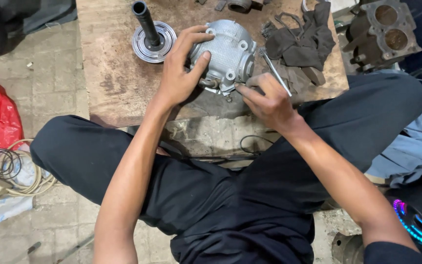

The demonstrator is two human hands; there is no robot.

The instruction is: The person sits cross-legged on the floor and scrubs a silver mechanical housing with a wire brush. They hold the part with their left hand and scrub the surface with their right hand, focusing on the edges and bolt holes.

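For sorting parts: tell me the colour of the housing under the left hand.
Silver-grey housing; head view.
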